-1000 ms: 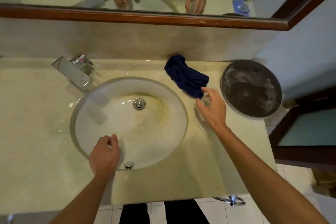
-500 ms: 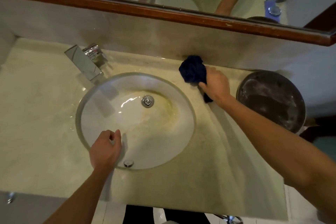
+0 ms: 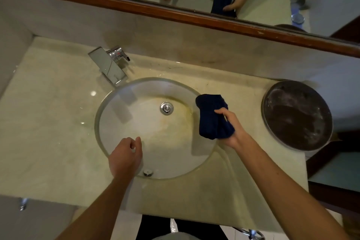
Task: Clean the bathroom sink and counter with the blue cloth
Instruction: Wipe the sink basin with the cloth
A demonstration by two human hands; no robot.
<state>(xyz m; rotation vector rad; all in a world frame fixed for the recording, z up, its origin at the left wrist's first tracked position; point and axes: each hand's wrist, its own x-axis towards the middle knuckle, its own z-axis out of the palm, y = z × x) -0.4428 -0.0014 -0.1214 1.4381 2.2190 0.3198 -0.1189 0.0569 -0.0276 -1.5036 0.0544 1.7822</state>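
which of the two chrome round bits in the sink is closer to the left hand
The small overflow cap at the near rim, just beside the left hand. The larger drain plug sits farther off, at the basin's middle.

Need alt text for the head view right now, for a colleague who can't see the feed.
Seen from above, the right hand holds a bunched blue cloth over the right rim of a round sink with yellowish staining near the drain. The left hand rests at the front rim, fingers loosely curled. A faucet stands at back left, a round dark tray at right.
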